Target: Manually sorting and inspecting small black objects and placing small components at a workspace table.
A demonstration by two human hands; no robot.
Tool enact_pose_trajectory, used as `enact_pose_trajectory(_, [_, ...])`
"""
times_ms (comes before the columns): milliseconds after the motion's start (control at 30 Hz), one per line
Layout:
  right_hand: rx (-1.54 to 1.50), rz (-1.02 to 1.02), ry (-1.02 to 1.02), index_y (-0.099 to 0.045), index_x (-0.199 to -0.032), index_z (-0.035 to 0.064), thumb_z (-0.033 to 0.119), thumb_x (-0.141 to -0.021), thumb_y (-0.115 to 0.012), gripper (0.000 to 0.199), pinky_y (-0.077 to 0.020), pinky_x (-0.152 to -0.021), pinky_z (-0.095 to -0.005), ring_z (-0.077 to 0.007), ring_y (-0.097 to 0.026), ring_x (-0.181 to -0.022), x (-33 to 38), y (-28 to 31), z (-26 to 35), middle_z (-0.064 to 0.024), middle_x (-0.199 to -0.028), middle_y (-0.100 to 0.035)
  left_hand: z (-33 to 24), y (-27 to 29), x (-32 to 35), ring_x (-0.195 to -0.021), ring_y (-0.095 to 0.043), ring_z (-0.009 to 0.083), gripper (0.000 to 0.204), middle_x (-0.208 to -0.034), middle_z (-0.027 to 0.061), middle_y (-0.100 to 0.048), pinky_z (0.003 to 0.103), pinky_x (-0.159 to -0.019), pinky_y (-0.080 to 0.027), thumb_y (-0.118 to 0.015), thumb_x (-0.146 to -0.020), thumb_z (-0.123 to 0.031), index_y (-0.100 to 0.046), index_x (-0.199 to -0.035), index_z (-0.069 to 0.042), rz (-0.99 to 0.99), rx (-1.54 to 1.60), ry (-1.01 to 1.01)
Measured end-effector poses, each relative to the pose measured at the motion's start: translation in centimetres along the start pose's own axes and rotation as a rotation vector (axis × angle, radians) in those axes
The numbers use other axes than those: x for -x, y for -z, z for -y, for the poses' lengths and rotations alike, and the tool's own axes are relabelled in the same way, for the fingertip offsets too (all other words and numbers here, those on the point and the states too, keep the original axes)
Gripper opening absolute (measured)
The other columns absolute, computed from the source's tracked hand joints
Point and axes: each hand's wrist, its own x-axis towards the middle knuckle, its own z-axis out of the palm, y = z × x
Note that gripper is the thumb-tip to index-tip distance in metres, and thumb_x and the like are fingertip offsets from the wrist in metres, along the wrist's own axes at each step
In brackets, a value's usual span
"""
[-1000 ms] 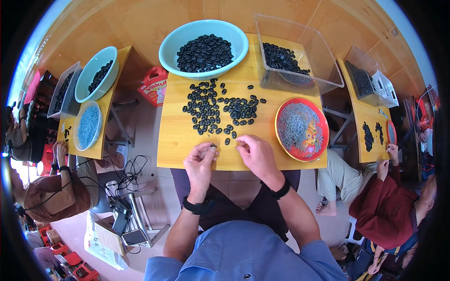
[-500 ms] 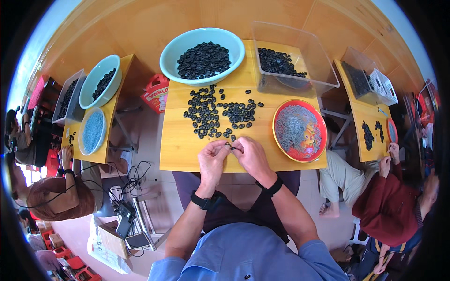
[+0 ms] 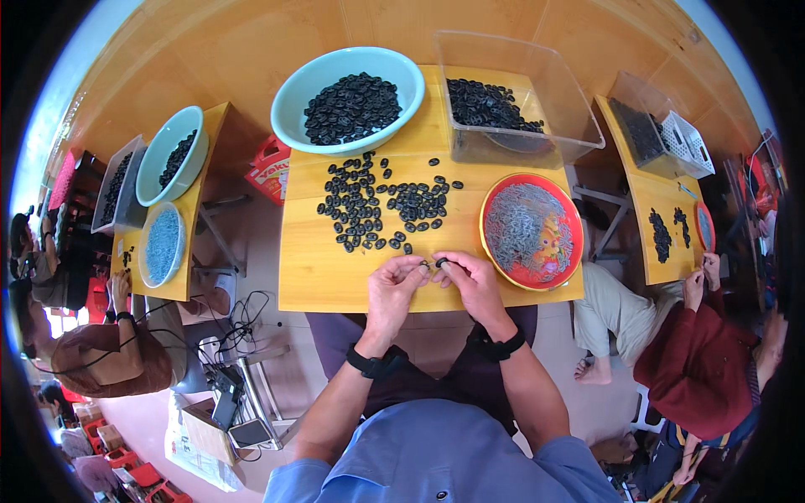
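Observation:
Above the near edge of the yellow table [image 3: 335, 281], my two hands meet with their fingertips close together. My right hand [image 3: 475, 285] pinches a small black oval piece [image 3: 441, 261] between thumb and forefinger. A tiny dark bit shows at the pinched fingertips of my left hand [image 3: 391, 289], too small to name. Just beyond my hands, many black oval pieces [image 3: 356, 201] lie in two loose groups. Right of my right hand stands a red round tray [image 3: 575, 226] with a yellow rim, holding a heap of thin grey metal pieces [image 3: 516, 222].
A light-blue basin [image 3: 289, 101] of black pieces stands at the back left, beside a clear plastic box [image 3: 579, 109] with more. Side tables carry similar containers; a person [image 3: 113, 344] works at the left one, another in dark red [image 3: 696, 369] at the right. Cables [image 3: 239, 327] hang lower left.
Both hands have shifted slightly right, and their fingertips have drawn a little apart. The black oval piece now shows more plainly in my right fingers. The whole view has also shifted slightly.

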Motion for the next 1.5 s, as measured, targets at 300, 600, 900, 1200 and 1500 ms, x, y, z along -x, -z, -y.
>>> enact_pose_trajectory(300, [-0.147,0.02,-0.067,-0.066,-0.118,-0.0041,0.004,-0.1,-0.057,0.022,-0.0545,-0.069,-0.0252,-0.013,-0.069,-0.079,-0.5,0.2,0.3,-0.007,-0.096,-0.069,0.1,0.2,0.1,-0.087,-0.07,0.0139,0.017,-0.096,0.0092,-0.073,0.026,-0.081,-0.056,-0.068,-0.095,0.0,-0.066,-0.111,0.004,-0.005,-0.028,-0.04])
enact_pose_trajectory(600, [-0.16,0.003,-0.057,-0.066,-0.118,-0.0032,0.004,-0.098,-0.059,0.022,-0.0544,-0.068,-0.0245,-0.012,-0.069,-0.078,-0.3,0.3,0.0,-0.006,-0.096,-0.069,-0.1,0.1,0.2,-0.087,-0.071,0.0151,0.018,-0.096,0.0102,-0.073,0.026,-0.081,-0.056,-0.067,-0.095,0.0,-0.065,-0.112,0.005,-0.02,-0.049,-0.017])
enact_pose_trajectory(900, [0.017,-0.128,0.037,-0.067,-0.116,-0.0004,-0.003,-0.092,-0.061,0.024,-0.0522,-0.063,-0.0234,-0.0099,-0.068,-0.074,0.2,-2.1,-0.5,-0.0059,-0.09,-0.07,-1.0,0.5,0.2,-0.088,-0.073,0.0202,0.015,-0.099,0.0136,-0.072,0.032,-0.087,-0.061,-0.062,-0.096,0.003,-0.063,-0.112,0.004,-0.017,0.168,0.089])
enact_pose_trajectory(1200, [0.173,-0.155,0.087,-0.062,-0.096,0.0,-0.005,-0.087,-0.066,0.012,-0.0504,-0.062,-0.0238,-0.0073,-0.064,-0.071,0.5,-2.4,-0.4,-0.0024,-0.08,-0.066,-0.6,0.7,0.0,-0.09,-0.073,0.021,0.017,-0.099,0.0141,-0.071,0.033,-0.086,-0.061,-0.062,-0.096,0.004,-0.063,-0.113,0.004,-0.044,0.227,0.058])
enact_pose_trajectory(1500, [0.323,-0.15,0.122,-0.068,-0.105,-0.0021,-0.003,-0.086,-0.069,0.02,-0.0527,-0.065,-0.0237,-0.0113,-0.068,-0.074,0.4,-1.4,-0.3,-0.0032,-0.087,-0.071,-0.3,0.4,-0.1,-0.091,-0.072,0.0195,0.017,-0.101,0.0121,-0.071,0.031,-0.085,-0.06,-0.067,-0.095,0.001,-0.064,-0.111,0.006,-0.036,0.163,0.04])
